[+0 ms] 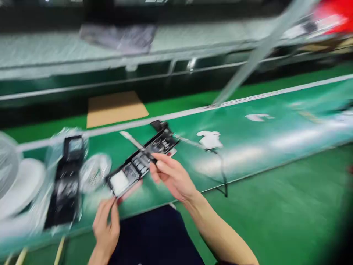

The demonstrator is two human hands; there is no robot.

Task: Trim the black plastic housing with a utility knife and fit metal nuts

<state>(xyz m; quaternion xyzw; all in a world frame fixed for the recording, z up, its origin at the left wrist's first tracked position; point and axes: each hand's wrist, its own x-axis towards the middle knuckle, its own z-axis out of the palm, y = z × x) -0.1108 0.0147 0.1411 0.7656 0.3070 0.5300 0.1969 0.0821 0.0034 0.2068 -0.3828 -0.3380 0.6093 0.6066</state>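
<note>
A long black electronics housing (154, 144), with small parts and a white square pad inside, lies at a slant over the green bench. My left hand (107, 221) pinches its near left corner. Over the middle of the housing, my right hand (173, 173) is closed on a slim tool (132, 140) with a pale flat blade and a dark handle. The blade points up and left across the housing; blur hides the tool's exact kind. Whether the tool touches the parts inside, I cannot tell.
On the left stand a similar black housing (64, 187) in clear plastic, a clear-wrapped roll (96, 171) and white reels (26, 184). White scraps (210, 140) and a dark cable (222, 165) lie to the right. Behind the bench edge is a brown cardboard sheet (117, 109); a slanted metal post (248, 66) rises there.
</note>
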